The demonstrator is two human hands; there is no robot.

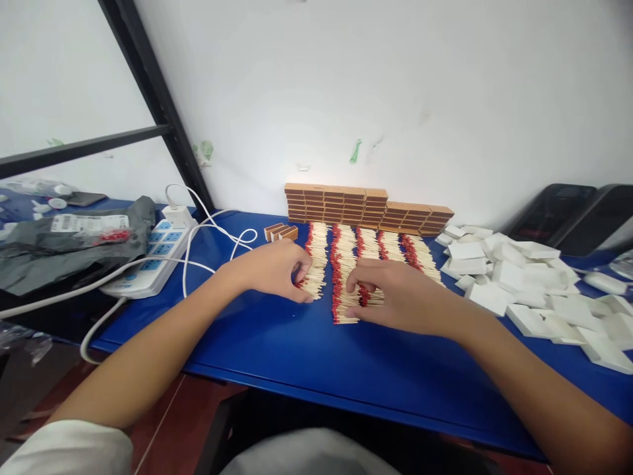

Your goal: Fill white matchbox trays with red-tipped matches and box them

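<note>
Matches with red heads lie in several long rows on the blue table. My left hand point(279, 270) is at the near end of the leftmost match row point(318, 254), thumb and curled fingers apart; its fingertips look to be touching the matches. Over the near ends of the second match row point(345, 247) and the third match row point(368, 243) hovers or rests my right hand point(395, 293), thumb and forefinger bent in an open C. It hides part of the rows to the right. Whether any match is between its fingers cannot be made out.
Brown matchboxes point(336, 203) are stacked along the wall, with a few loose matchboxes point(281, 232) to their left. White box trays point(524, 277) are heaped on the right, near dark devices point(554, 211). A power strip point(155, 257), white cable point(198, 227) and grey plastic bag point(74, 244) lie left.
</note>
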